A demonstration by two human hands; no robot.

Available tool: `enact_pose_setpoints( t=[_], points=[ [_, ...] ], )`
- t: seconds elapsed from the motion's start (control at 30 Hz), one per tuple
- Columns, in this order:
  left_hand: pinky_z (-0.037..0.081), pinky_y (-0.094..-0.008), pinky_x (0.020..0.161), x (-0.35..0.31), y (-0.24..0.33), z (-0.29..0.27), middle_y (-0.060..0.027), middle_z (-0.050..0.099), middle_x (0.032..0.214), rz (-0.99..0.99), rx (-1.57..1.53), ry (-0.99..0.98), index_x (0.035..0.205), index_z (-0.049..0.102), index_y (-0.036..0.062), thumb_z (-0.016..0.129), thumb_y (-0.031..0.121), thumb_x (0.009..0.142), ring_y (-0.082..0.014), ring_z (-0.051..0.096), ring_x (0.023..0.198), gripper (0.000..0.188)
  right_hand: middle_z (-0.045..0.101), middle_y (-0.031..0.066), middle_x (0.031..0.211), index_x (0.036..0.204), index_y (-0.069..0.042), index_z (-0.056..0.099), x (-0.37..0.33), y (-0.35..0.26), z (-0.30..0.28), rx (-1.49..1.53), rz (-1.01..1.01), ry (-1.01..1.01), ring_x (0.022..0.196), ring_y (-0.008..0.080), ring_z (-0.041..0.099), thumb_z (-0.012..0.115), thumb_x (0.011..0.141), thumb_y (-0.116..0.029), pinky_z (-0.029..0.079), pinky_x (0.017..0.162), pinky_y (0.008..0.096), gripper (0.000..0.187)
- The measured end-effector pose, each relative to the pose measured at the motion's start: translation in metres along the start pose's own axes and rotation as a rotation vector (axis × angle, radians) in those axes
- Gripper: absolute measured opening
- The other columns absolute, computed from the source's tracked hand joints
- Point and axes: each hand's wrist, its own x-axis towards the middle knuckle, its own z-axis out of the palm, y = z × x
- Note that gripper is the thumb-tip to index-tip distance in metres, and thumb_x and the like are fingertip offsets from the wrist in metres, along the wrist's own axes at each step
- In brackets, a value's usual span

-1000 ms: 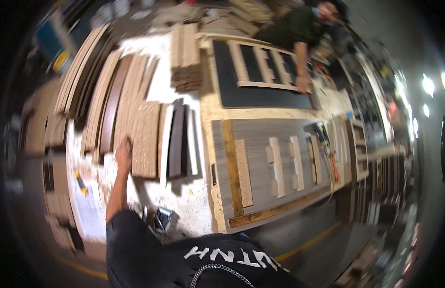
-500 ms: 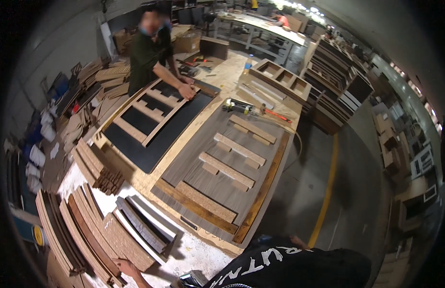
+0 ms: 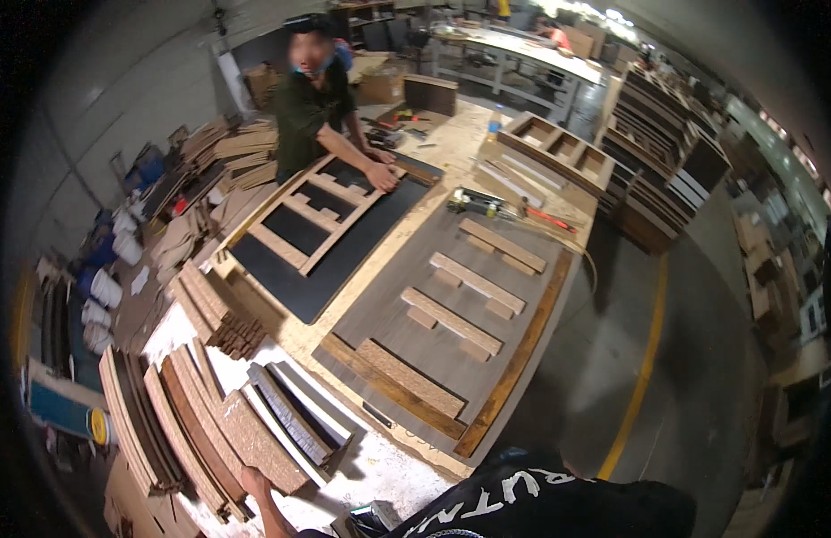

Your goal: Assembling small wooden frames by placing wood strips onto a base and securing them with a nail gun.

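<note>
Plain grey wall (image 3: 84, 117), left; dark grey floor (image 3: 604, 359), painted yellow line (image 3: 647, 368); long white-topped table (image 3: 528, 60), far end; bright white lights (image 3: 618, 20).

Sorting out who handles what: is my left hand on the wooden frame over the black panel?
No, your left hand is at the near end of the speckled boards, while a co-worker's hands are at the frame.

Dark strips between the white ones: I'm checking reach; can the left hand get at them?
Probably yes: the left hand is at the neighbouring particleboard stack, and nothing covers the dark strips.
</note>
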Motion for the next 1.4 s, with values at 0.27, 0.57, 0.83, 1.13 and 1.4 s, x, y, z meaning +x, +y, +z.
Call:
enact_pose_setpoints(
  t=[0.27, 0.57, 0.83, 1.13, 1.4],
  points=[
    [0.03, -0.0362, 0.038, 0.04, -0.025, -0.063, -0.0028, 0.043, 0.05, -0.279, -0.228, -0.027, 0.052, 0.043, 0.0084, 0.068, 0.014, 0.072, -0.0123, 0.036, 0.04, 0.032, 0.066, 0.025, 0.109, 0.108, -0.002, 0.067, 0.016, -0.034, -0.023, 0.156, -0.157, 0.062, 0.095, 0.0416, 0.064, 0.052, 0.092, -0.022, 0.051, 0.082, 0.0449, 0.03],
    [0.043, -0.0324, 0.047, 0.073, 0.004, -0.205, -0.0032, 0.055, 0.059, -0.449, -0.295, -0.241, 0.078, 0.062, -0.0041, 0.072, 0.008, 0.081, -0.0146, 0.052, 0.051, 0.016, 0.063, 0.0062, 0.074, 0.074, -0.001, 0.065, 0.03, -0.164, -0.051, 0.331, -0.257, -0.032, 0.066, 0.0136, 0.063, 0.064, 0.091, -0.018, 0.052, 0.06, 0.0341, 0.025],
    [0.045, -0.0308, 0.049, -0.007, 0.008, -0.263, -0.003, 0.057, 0.063, -0.439, -0.779, 0.08, 0.085, 0.062, -0.0047, 0.072, 0.009, 0.083, -0.0135, 0.054, 0.054, 0.017, 0.066, 0.0072, 0.09, 0.104, 0.001, 0.062, -0.047, -0.316, -0.147, 0.506, -0.138, 0.002, 0.077, 0.0182, 0.068, 0.057, 0.096, -0.024, 0.056, 0.065, 0.0289, 0.026],
    [0.051, -0.0233, 0.054, -0.117, 0.393, -0.288, -0.0094, 0.067, 0.075, 0.081, -0.798, -0.422, 0.104, 0.063, -0.007, 0.075, 0.019, 0.086, -0.0121, 0.063, 0.063, 0.034, 0.061, 0.0165, 0.123, 0.138, -0.006, 0.045, -0.08, -0.518, -0.189, 1.273, -0.653, -0.676, 0.116, 0.0242, 0.059, 0.055, 0.099, -0.036, 0.049, 0.097, 0.0392, 0.051],
    [0.044, -0.0318, 0.058, -0.295, 0.604, -0.113, -0.0073, 0.061, 0.068, 0.484, -0.577, -1.054, 0.101, 0.065, -0.0008, 0.078, 0.031, 0.081, -0.0145, 0.053, 0.06, 0.04, 0.057, 0.0018, 0.097, 0.133, -0.019, 0.053, -0.013, -0.389, -0.27, 1.998, -0.221, -0.308, 0.088, 0.0173, 0.057, 0.048, 0.101, -0.033, 0.05, 0.078, 0.0353, 0.036]
  ],
)
